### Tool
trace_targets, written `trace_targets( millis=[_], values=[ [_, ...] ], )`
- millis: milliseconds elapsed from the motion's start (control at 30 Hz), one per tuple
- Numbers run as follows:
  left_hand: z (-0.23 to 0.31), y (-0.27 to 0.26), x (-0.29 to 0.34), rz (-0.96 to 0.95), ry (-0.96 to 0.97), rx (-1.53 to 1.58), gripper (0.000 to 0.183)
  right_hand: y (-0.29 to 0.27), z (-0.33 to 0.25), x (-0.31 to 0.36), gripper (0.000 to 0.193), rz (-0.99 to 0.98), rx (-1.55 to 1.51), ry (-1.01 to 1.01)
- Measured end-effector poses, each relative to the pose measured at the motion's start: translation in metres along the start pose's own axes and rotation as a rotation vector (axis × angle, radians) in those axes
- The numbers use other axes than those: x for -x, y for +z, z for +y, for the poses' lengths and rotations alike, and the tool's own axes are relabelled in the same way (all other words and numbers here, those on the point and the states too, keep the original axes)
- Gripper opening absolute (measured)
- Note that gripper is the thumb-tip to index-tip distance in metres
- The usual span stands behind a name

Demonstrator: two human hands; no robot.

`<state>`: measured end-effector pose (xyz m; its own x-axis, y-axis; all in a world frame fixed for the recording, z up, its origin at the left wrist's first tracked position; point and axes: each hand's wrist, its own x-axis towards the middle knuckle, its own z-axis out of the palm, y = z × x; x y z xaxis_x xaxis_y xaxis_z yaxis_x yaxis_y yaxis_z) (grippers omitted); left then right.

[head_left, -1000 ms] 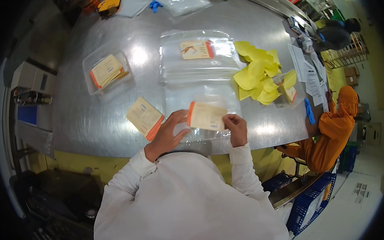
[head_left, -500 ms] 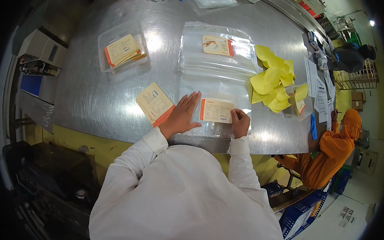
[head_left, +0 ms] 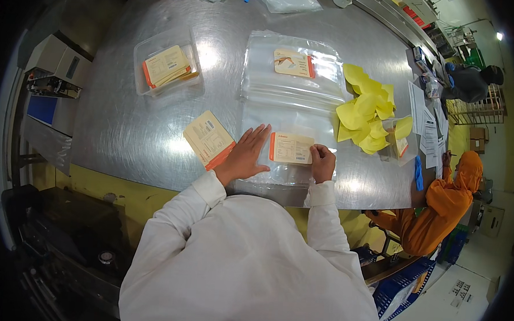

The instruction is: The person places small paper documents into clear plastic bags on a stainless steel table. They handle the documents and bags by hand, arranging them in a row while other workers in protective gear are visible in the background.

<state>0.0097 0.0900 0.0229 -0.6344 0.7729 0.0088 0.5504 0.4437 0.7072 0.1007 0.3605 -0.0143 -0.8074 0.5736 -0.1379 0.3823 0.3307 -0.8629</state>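
Observation:
On the steel table in front of me lie clear plastic bags [head_left: 256, 111]. A cream label card with an orange end [head_left: 291, 148] rests on the near bag, and my right hand [head_left: 323, 162] pinches its right edge. My left hand [head_left: 247, 155] lies with fingers spread beside it, over the bag's left edge. Just left of that hand is a stack of similar cards [head_left: 206, 136]; my wrist is close to its lower corner. Another card, with a picture on it [head_left: 294, 63], lies on the farther bag.
A clear plastic tub [head_left: 139, 69] with several cards stands at the left. Right of the bags are yellow paper pieces [head_left: 365, 116] and a second clear tub [head_left: 405, 155]. A blue glove [head_left: 419, 173] lies near papers [head_left: 429, 133]. A person in orange [head_left: 450, 197] is at the right.
Both hands and the card between them stay almost where they were. The whole view has shifted very slightly.

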Motion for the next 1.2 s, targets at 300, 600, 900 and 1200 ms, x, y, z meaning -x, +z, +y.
trace_targets(
  millis=[300,600,900,1200],
  values=[
    [-0.002,0.004,-0.002,0.069,0.028,-0.074,0.085,0.001,-0.002,0.0,0.017,-0.002,0.015,-0.001],
    [0.002,0.02,-0.004,0.147,0.034,-0.301,0.059,-0.01,-0.052,-0.002,0.024,-0.039,0.516,0.119],
    [-0.005,0.019,-0.002,0.107,0.014,-0.153,0.064,-0.027,-0.007,0.035,0.061,-0.143,0.683,-0.357],
    [-0.001,-0.032,0.022,-0.139,0.199,-0.3,0.059,-0.052,0.01,0.028,0.055,-0.159,0.479,-0.344]
  ],
)
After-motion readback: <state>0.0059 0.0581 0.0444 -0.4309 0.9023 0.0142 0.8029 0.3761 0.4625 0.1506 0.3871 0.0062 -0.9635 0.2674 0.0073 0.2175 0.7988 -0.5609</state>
